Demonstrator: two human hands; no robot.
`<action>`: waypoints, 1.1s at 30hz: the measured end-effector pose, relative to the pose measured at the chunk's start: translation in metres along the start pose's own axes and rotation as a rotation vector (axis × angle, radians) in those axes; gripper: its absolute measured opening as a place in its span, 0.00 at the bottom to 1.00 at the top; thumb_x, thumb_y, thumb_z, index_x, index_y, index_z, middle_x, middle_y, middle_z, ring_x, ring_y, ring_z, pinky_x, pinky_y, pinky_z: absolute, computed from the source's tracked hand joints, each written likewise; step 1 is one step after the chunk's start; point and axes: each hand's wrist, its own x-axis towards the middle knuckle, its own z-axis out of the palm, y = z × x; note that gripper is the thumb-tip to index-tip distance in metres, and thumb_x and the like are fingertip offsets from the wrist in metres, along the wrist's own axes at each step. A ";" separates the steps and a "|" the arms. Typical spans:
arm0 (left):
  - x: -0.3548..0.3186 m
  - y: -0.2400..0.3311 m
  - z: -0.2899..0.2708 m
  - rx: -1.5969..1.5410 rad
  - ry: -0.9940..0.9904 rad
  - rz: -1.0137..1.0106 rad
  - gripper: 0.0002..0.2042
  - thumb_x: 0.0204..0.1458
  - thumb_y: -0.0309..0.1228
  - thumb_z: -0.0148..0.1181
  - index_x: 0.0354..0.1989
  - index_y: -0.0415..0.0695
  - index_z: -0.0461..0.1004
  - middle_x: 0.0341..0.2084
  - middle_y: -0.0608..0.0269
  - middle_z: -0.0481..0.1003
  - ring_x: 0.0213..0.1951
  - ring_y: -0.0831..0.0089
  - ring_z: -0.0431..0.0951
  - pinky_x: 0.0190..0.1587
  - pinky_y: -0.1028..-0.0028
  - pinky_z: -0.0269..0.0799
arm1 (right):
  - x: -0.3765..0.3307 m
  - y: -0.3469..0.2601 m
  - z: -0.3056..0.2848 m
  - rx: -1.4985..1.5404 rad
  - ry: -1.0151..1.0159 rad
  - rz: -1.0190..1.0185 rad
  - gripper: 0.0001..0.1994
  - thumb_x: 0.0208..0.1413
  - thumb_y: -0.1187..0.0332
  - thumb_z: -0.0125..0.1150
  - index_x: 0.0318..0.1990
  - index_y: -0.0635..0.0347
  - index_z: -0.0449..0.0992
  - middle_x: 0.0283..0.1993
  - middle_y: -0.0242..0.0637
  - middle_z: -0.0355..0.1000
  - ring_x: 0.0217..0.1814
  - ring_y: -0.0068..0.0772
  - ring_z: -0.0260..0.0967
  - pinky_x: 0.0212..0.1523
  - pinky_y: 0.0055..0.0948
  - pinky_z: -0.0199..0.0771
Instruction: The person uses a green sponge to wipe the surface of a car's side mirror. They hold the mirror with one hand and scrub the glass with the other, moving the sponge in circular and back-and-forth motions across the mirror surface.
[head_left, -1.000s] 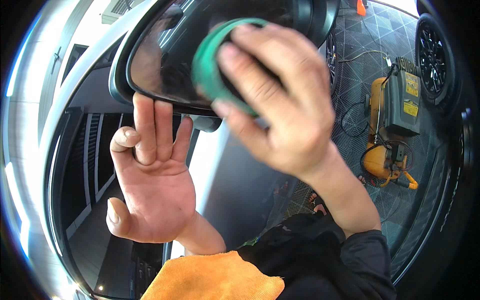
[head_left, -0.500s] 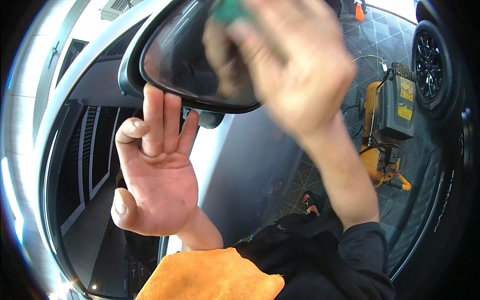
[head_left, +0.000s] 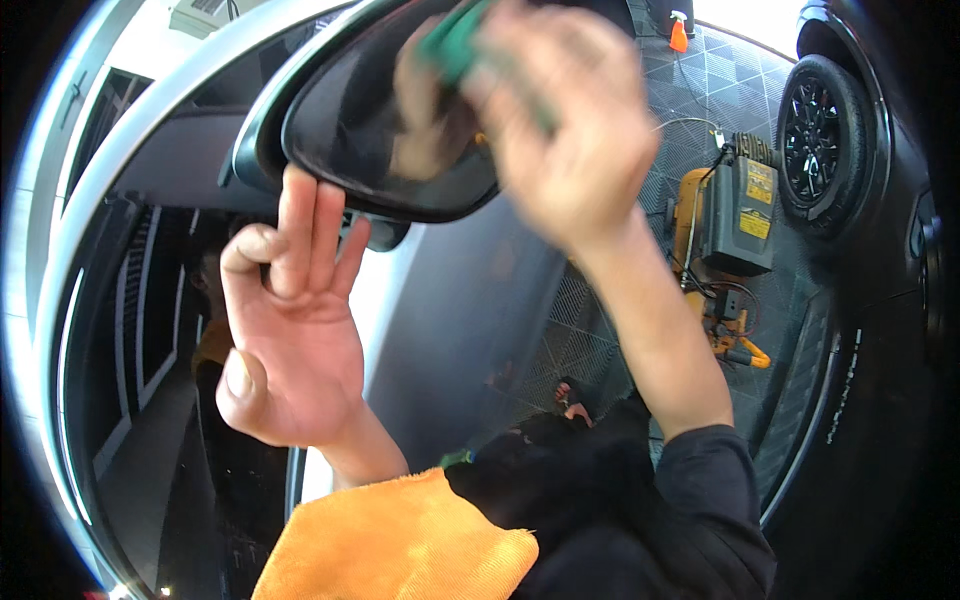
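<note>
a: what has just changed at the hands?
b: the right hand (head_left: 575, 135) has carried the green, rounded pad (head_left: 458, 45) from the middle of the glass to the upper part of the dark, black-rimmed side mirror (head_left: 350, 130). that leaves the lower glass uncovered, so i'd judge the wiping is now up high.
a: how is that hand posed?
b: back toward us, forearm slanting up from the lower right, fingers gathered around the pad. motion blur hides the exact grip, and whether the pad touches glass i can't tell.
a: and the left hand (head_left: 300, 350)?
b: it holds nothing: palm facing us, thumb out, index curled, two straight fingertips against the mirror's lower rim, little finger apart. it seems to steady the mirror.
a: further out?
b: a fuzzy orange cloth (head_left: 400, 540) at the lower edge, the silver-grey painted car door (head_left: 450, 310), then a grey-and-yellow boxy machine (head_left: 740, 220) on the right.
</note>
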 end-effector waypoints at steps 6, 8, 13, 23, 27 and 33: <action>-0.002 -0.001 -0.006 0.011 -0.020 0.013 0.35 0.56 0.55 0.55 0.63 0.39 0.62 0.72 0.32 0.58 0.75 0.46 0.58 0.76 0.45 0.51 | -0.010 -0.038 -0.007 0.152 -0.150 -0.095 0.13 0.50 0.70 0.73 0.44 0.60 0.86 0.47 0.40 0.84 0.51 0.45 0.76 0.54 0.39 0.76; -0.002 -0.001 -0.006 0.054 -0.032 0.001 0.35 0.56 0.55 0.55 0.63 0.39 0.62 0.72 0.32 0.58 0.75 0.47 0.58 0.76 0.46 0.52 | -0.002 -0.012 -0.007 0.054 -0.097 -0.036 0.11 0.52 0.72 0.72 0.44 0.59 0.86 0.48 0.39 0.83 0.51 0.43 0.76 0.54 0.39 0.76; -0.005 -0.001 -0.003 0.000 0.095 -0.037 0.36 0.52 0.51 0.61 0.63 0.38 0.62 0.73 0.31 0.57 0.75 0.41 0.56 0.76 0.43 0.50 | -0.001 -0.030 -0.008 0.098 -0.137 0.030 0.11 0.55 0.72 0.71 0.45 0.59 0.86 0.44 0.39 0.83 0.51 0.44 0.75 0.53 0.38 0.76; -0.005 -0.001 -0.003 0.072 0.107 -0.017 0.35 0.53 0.53 0.60 0.63 0.40 0.63 0.71 0.31 0.59 0.74 0.44 0.59 0.74 0.43 0.54 | -0.003 -0.041 -0.004 0.131 -0.113 0.060 0.14 0.50 0.66 0.76 0.45 0.54 0.86 0.45 0.38 0.84 0.52 0.42 0.75 0.54 0.36 0.76; -0.005 0.000 -0.001 0.154 0.160 -0.034 0.35 0.53 0.53 0.60 0.62 0.41 0.64 0.71 0.32 0.60 0.74 0.44 0.60 0.74 0.44 0.55 | 0.004 0.006 -0.010 -0.023 -0.073 0.116 0.12 0.55 0.68 0.74 0.46 0.59 0.85 0.39 0.39 0.81 0.50 0.43 0.75 0.50 0.38 0.76; -0.007 -0.002 0.000 0.028 0.139 -0.021 0.36 0.53 0.53 0.60 0.63 0.40 0.65 0.72 0.32 0.59 0.74 0.44 0.60 0.75 0.44 0.53 | -0.008 -0.044 -0.001 0.177 -0.123 0.004 0.12 0.50 0.62 0.72 0.42 0.51 0.85 0.50 0.32 0.82 0.56 0.35 0.72 0.58 0.42 0.64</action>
